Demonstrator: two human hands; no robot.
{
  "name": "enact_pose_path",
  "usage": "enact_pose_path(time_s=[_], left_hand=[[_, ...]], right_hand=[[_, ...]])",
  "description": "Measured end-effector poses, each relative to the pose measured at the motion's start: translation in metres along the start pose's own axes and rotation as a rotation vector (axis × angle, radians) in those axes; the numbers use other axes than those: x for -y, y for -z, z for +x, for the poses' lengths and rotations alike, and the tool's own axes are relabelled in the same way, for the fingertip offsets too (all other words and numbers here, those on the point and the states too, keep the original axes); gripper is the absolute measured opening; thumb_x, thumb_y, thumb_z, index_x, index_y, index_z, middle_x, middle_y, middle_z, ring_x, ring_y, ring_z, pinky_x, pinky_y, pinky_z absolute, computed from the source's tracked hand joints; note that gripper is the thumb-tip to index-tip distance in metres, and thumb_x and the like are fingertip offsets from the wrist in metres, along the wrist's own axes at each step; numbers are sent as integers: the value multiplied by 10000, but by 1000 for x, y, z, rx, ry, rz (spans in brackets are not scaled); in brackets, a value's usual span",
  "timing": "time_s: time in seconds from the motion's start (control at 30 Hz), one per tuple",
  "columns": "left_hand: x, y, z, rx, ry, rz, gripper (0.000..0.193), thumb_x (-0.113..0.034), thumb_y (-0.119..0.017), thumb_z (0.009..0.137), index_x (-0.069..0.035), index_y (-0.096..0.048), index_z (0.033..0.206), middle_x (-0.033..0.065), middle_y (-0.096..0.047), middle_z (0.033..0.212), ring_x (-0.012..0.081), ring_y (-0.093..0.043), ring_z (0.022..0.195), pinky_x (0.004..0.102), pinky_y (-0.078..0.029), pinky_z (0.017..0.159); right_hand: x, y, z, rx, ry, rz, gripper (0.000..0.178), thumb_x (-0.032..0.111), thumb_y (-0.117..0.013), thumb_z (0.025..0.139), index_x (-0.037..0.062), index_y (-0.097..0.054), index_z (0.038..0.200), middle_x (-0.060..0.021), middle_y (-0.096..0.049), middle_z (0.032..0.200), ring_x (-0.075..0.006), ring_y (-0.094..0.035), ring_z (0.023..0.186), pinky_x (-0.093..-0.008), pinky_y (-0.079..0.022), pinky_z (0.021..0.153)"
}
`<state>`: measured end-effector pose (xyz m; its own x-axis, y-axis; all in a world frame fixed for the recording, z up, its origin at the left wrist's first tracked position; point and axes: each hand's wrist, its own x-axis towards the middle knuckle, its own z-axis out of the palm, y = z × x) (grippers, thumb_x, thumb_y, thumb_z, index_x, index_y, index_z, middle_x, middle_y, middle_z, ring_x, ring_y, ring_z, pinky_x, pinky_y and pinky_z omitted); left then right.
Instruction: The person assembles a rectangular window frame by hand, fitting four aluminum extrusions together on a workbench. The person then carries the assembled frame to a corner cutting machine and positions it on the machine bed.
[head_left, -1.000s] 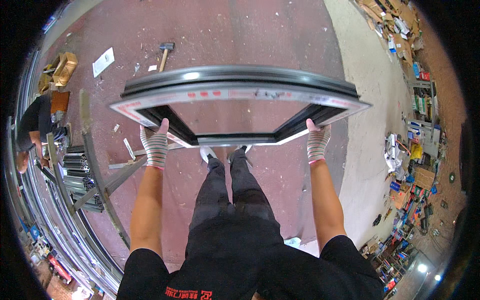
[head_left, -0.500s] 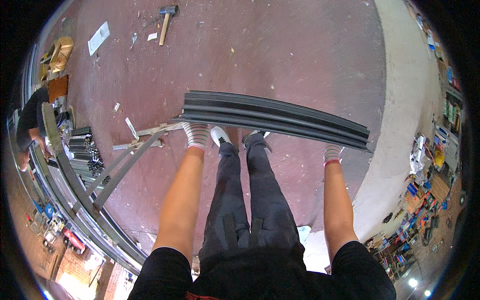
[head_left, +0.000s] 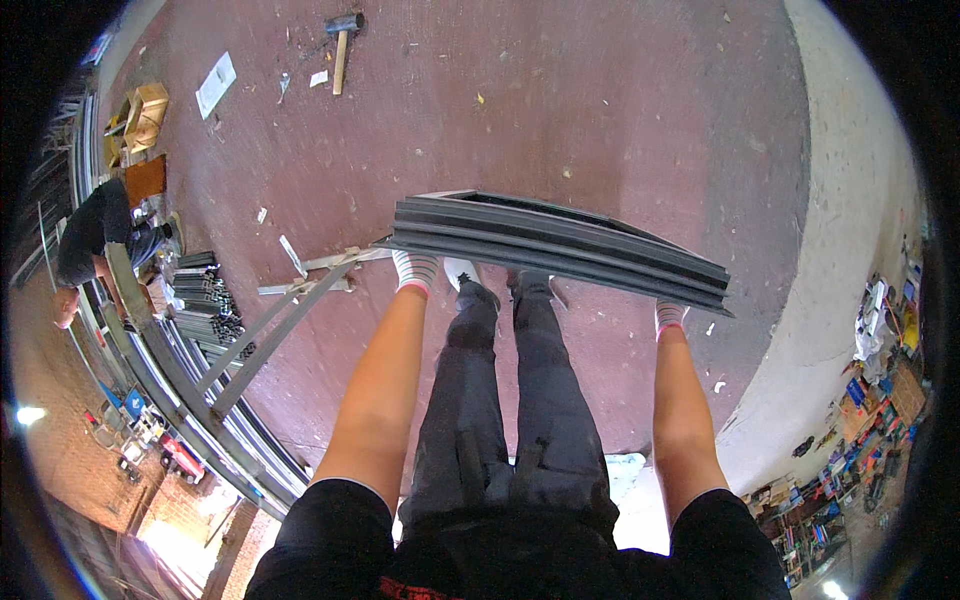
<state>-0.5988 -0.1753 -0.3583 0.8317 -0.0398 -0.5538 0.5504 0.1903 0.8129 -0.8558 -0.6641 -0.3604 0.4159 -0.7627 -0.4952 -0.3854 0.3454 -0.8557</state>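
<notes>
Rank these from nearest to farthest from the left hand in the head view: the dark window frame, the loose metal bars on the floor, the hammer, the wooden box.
From the left hand:
1. Dark window frame: gripped by that hand, running off to the right.
2. Loose metal bars: on the floor just to its left.
3. Hammer: far ahead, near the top edge.
4. Wooden box: far upper left, by the wall.

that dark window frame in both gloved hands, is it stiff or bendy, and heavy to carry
Probably stiff: the dark frame spans from the left hand to the right hand without visible sag. Likely fairly heavy or at least awkward, since both hands grip it at opposite ends with arms straight. Its smooth ribbed profiles could be slippery; the striped gloves likely help.
</notes>
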Motion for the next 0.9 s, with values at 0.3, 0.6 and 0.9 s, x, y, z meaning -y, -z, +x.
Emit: enact_pose_path(time_s=[0.3, 0.6, 0.9], left_hand=[[-70, -77, 52, -467, 363, -649, 323, -253, -501, 1058, -60, -624, 1285, 109, -670, 1314, 322, -627, 1186, 475, -516, 1042], [-100, -93, 121, 194, 97, 1364, 723, -569, -692, 914, -76, -555, 1424, 159, -670, 1349, 358, -614, 1254, 441, -505, 1023], [-125, -124, 200, 331, 562, 1542, 874, -680, -630, 905, 31, -536, 1404, 290, -674, 1256, 420, -629, 1217, 481, -514, 996]], right_hand=[[-8, -8, 65, 87, 0, -186, 596, 204, -746, 941, 44, -521, 1469, -76, -513, 1551, -235, -477, 1405, -379, -361, 1206], [4, -30, 128, 109, 17, -719, 949, 410, -872, 798, -4, -419, 1523, -158, -534, 1522, -301, -492, 1399, -377, -356, 1182], [82, -99, 173, 160, -535, -1081, 1071, 549, -802, 832, -95, -333, 1548, -258, -451, 1571, -336, -422, 1480, -377, -335, 1201]])
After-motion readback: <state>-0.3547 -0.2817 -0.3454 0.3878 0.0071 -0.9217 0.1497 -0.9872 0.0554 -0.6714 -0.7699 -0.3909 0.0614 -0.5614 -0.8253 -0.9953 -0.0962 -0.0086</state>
